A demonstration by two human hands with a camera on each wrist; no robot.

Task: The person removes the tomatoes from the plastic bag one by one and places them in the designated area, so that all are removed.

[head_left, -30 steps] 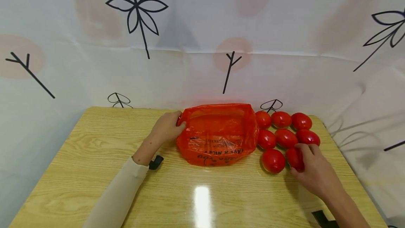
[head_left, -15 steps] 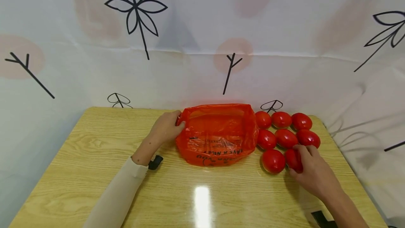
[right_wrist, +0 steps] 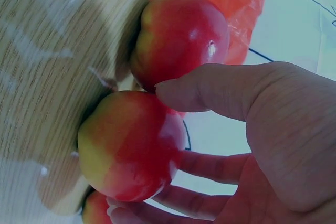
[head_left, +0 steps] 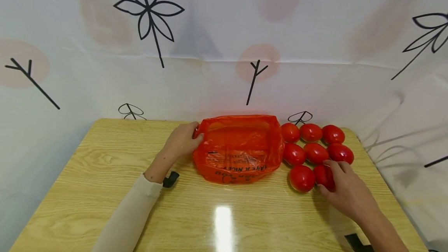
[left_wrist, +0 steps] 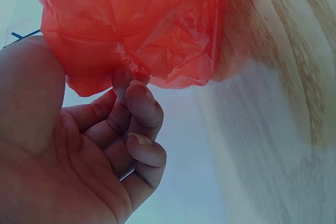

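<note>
My left hand (head_left: 182, 141) pinches the left edge of an open red plastic bag (head_left: 241, 168) at the back of the table. In the left wrist view, its fingers (left_wrist: 144, 111) curl against the gathered plastic (left_wrist: 131, 24). At the right, my right hand (head_left: 350, 191) holds a red apple (head_left: 323, 176) in the front row, thumb on one side and fingers on the other. The right wrist view shows this apple (right_wrist: 131, 148) red with a yellow-green base, still low over the wood. Another apple (head_left: 302, 178) sits just left of it.
Several more apples, such as the back-right one (head_left: 333, 134), stand in rows beside the bag's right side. The wooden table (head_left: 105, 174) meets a patterned white cloth (head_left: 210, 81) behind. A bright reflection lies on the tabletop near the front.
Both hands keep their holds. The bag and left hand have shifted very slightly left, and the right hand's apple has moved a touch left toward its neighbour.
</note>
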